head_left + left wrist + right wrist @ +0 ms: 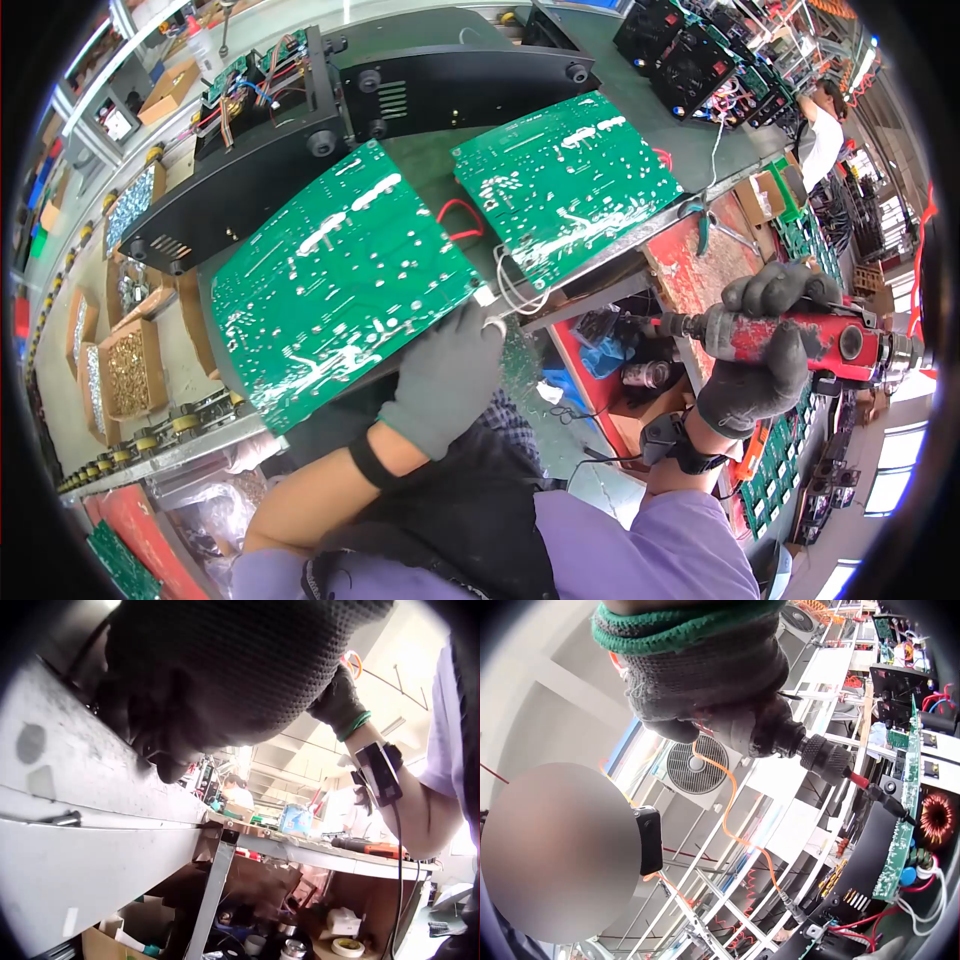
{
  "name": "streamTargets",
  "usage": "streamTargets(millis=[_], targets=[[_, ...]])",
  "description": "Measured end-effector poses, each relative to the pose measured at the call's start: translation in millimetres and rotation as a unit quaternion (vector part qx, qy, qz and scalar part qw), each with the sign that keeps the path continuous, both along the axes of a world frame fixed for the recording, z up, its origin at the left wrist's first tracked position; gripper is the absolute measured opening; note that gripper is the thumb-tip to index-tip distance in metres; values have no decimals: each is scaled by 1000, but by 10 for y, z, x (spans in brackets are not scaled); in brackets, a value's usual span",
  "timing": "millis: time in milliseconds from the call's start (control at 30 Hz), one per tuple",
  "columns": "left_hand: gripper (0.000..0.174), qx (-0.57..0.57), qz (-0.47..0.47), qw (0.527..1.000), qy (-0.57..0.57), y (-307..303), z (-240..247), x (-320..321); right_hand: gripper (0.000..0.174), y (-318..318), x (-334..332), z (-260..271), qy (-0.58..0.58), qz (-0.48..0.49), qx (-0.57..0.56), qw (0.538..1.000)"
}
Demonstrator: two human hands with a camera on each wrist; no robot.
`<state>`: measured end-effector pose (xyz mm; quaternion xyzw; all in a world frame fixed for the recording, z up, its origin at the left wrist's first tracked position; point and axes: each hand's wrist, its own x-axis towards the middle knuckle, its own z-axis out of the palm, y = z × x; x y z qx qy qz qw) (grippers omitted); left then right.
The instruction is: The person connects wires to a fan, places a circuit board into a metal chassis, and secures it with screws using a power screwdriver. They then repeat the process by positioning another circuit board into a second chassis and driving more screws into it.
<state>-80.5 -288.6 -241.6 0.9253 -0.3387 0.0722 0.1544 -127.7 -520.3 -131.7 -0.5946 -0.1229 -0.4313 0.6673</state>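
Note:
My gloved right hand point(775, 350) grips a red power drill point(745, 335) with worn paint. Its chuck point(825, 759) and dark bit point(889, 802) point left in the head view, and the bit overlaps a board's edge in the right wrist view. The gloved left hand point(450, 380) is at the near right corner of a large green circuit board point(345, 270), beside a white cable loop point(518, 285). Its fingers point(172, 766) are bent downward at the metal bench edge; whether they pinch anything I cannot tell. A second green circuit board point(570, 185) lies to the right.
Black metal chassis point(440, 95) stand behind the boards. Cardboard bins of small screws point(130, 375) sit at left. Green-handled pliers point(703, 232) lie at the bench's right edge. Below is a red shelf point(590, 375) with a can point(645, 374). Another person point(825, 125) is at far right.

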Motion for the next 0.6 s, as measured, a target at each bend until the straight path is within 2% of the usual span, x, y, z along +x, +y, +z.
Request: streamTargets(millis=[67, 133, 200, 233, 267, 333, 367, 400, 433, 467, 533, 600], targets=[[15, 28, 9, 999, 27, 195, -5, -67, 58, 33, 43, -15, 6, 32, 5, 999], [19, -15, 44, 999, -7, 369, -56, -141, 59, 103, 97, -30, 16, 69, 10, 997], [16, -9, 85, 995, 43, 543, 9, -221, 55, 252, 165, -17, 9, 128, 31, 991], [16, -153, 47, 986, 34, 636, 17, -239, 52, 331, 191, 8, 15, 142, 40, 989], [22, -292, 9, 956, 20, 691, 25, -250, 52, 357, 239, 13, 16, 153, 46, 987], [15, -293, 8, 956, -15, 824, 69, -349, 47, 456, 332, 33, -1, 253, 45, 966], [12, -372, 74, 908, 179, 795, 159, -424, 45, 495, 378, 44, -4, 290, 47, 956], [11, -441, 136, 810, 361, 803, 241, -492, 44, 566, 430, 58, -10, 318, 52, 947], [15, -488, 155, 709, 485, 843, 317, -463, 44, 662, 469, 75, -15, 345, 55, 937], [15, -494, 166, 705, 482, 842, 297, -464, 44, 717, 497, 93, 0, 377, 57, 924], [22, -623, 141, 576, 510, 770, 227, -475, 43, 826, 553, 127, 34, 437, 61, 897], [28, -628, 151, 559, 520, 739, 209, -484, 44, 912, 695, 95, 2, 490, 47, 871]])
